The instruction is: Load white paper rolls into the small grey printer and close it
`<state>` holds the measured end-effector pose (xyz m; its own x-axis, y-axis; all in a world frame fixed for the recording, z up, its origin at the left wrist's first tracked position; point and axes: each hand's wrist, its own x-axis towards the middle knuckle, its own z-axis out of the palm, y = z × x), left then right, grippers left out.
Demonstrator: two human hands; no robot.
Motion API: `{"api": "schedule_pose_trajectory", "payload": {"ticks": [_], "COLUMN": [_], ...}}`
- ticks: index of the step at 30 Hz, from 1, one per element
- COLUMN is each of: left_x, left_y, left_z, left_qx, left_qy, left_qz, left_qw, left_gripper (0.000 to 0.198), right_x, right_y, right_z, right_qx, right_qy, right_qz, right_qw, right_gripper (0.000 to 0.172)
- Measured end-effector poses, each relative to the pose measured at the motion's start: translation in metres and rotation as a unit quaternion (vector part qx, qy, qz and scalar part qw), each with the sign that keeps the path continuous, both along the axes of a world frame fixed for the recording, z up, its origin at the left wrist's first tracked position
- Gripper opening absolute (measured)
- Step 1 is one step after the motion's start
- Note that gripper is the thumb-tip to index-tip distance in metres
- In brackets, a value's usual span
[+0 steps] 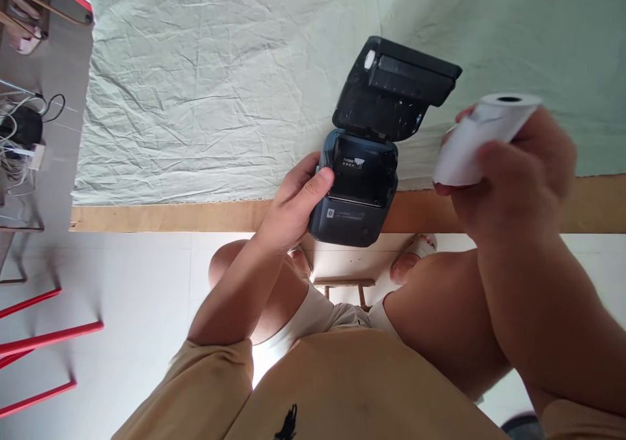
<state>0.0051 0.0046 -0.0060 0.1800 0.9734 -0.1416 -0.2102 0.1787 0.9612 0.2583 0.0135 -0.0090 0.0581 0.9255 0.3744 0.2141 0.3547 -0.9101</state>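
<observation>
My left hand (300,199) grips a small black label printer (349,221) by its left side, with the thumb on its rim. The printer's lid (394,91) is swung open away from me, and the paper bay (362,169) shows no roll inside. To the right of the printer, my right hand (523,166) is closed around a white paper roll (469,140). A dark core hole shows at the roll's upper end, and a loose paper edge lies along its side. The roll and the printer are apart. Some right-hand fingers are hidden behind the roll.
A wrinkled pale green cloth (210,88) covers the table, whose wooden edge (171,216) runs in front of me. Tangled cables (19,133) lie at the far left. Red metal legs (53,336) stand on the floor at lower left.
</observation>
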Motion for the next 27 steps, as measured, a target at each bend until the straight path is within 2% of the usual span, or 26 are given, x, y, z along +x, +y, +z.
{"api": "schedule_pose_trajectory", "payload": {"ticks": [3,6,8,10,13,15,17,19,21,23,24,27], "left_x": [0.0,-0.001,-0.001,-0.001,-0.001,0.0,0.0,-0.001,-0.001,-0.001,-0.001,-0.001], "left_y": [0.0,-0.001,0.0,0.0,0.0,0.0,-0.001,-0.001,-0.001,0.0,0.0,0.0], "left_z": [0.001,0.001,0.0,0.0,0.0,0.001,0.001,0.001,0.001,0.0,0.0,-0.001], "left_qx": [0.0,0.001,0.004,0.007,0.01,0.012,0.01,0.009,0.007,0.007,0.007,0.015], "left_qy": [0.006,0.02,0.027,0.029,0.025,0.016,0.01,0.013,0.018,0.017,0.013,0.001], "left_qz": [-0.001,-0.001,0.001,0.004,0.007,0.008,0.005,-0.007,-0.014,-0.013,-0.01,-0.009], "left_qw": [1.0,1.0,1.0,1.0,1.0,1.0,1.0,1.0,1.0,1.0,1.0,1.0], "left_gripper": [0.054,0.061,0.065,0.066,0.062,0.058,0.056,0.058,0.061,0.06,0.059,0.059], "right_x": [0.002,0.006,0.008,0.009,0.008,0.01,0.02,0.038,0.059,0.076,0.08,0.081], "right_y": [0.006,0.006,0.006,0.006,0.004,0.003,0.006,0.016,0.031,0.045,0.05,0.054], "right_z": [-0.01,-0.005,-0.004,-0.007,-0.013,-0.015,-0.016,-0.021,-0.03,-0.04,-0.045,-0.048], "right_qx": [0.021,0.06,0.08,0.083,0.045,0.041,0.092,0.168,0.21,0.157,0.114,-0.009], "right_qy": [-0.091,-0.223,-0.263,-0.28,-0.296,-0.308,-0.311,-0.302,-0.296,-0.332,-0.342,-0.355], "right_qz": [-0.014,-0.033,-0.042,-0.045,-0.042,-0.042,-0.071,-0.135,-0.202,-0.222,-0.221,-0.213], "right_qw": [0.996,0.972,0.961,0.955,0.953,0.95,0.943,0.929,0.91,0.903,0.906,0.91], "right_gripper": [0.028,0.018,0.017,0.027,0.044,0.048,0.041,0.038,0.058,0.072,0.074,0.063]}}
